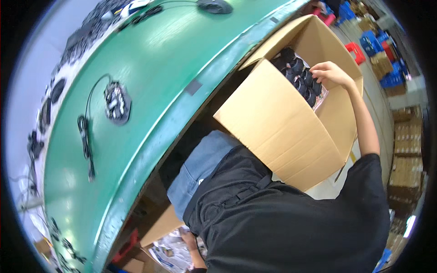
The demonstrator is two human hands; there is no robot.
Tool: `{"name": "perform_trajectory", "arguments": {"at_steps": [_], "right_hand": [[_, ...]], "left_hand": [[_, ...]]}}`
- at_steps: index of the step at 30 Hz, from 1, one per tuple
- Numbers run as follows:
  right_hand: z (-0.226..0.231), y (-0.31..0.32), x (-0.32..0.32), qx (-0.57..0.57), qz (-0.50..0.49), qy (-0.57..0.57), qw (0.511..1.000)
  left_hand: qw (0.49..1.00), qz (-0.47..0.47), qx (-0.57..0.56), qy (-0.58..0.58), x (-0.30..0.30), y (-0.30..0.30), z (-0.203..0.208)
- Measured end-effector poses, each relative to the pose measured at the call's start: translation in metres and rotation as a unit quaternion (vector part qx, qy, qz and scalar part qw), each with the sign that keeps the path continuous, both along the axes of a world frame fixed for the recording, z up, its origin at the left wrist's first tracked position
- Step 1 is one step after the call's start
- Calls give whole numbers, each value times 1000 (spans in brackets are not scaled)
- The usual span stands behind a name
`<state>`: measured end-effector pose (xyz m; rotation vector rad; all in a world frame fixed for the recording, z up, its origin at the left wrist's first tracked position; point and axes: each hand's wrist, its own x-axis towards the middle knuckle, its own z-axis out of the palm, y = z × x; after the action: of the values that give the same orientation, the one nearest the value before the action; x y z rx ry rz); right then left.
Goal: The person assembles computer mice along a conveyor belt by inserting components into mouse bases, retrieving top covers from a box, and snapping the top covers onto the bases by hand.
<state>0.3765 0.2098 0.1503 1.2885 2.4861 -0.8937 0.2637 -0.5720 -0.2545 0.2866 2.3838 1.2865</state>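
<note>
My right hand (328, 73) reaches into an open cardboard box (282, 123) at the upper right. Its fingers are apart and slightly bent, at the edge of several black rounded items (298, 75) packed inside; whether they touch one is unclear. At the lower left, my left hand (188, 239) lies over a second carton holding clear plastic bags (170, 252). Its fingers are mostly hidden, so its grip does not show.
A green conveyor belt (150, 86) curves along my left. On it lie a corded device with a silvery surface (117, 103) and a black computer mouse (215, 6). Blue bins (371, 43), a red crate (355, 53) and stacked cartons (406, 154) stand at the right.
</note>
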Motion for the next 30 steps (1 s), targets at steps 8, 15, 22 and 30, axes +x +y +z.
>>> {"name": "perform_trajectory", "arguments": {"at_steps": [8,15,22,30], "right_hand": [[-157,46,-24,55,-32,-165,984],[-208,44,-51,228,-59,-137,962],[-248,40,-81,197,-230,-110,947],[-164,74,-73,-251,-374,220,865]], "left_hand": [[965,-179,-185,-61,18,-38,38],[916,-87,-344,-189,21,-29,57],[889,-49,-219,-400,-74,32,169],[975,26,-54,215,-268,243,430]]}}
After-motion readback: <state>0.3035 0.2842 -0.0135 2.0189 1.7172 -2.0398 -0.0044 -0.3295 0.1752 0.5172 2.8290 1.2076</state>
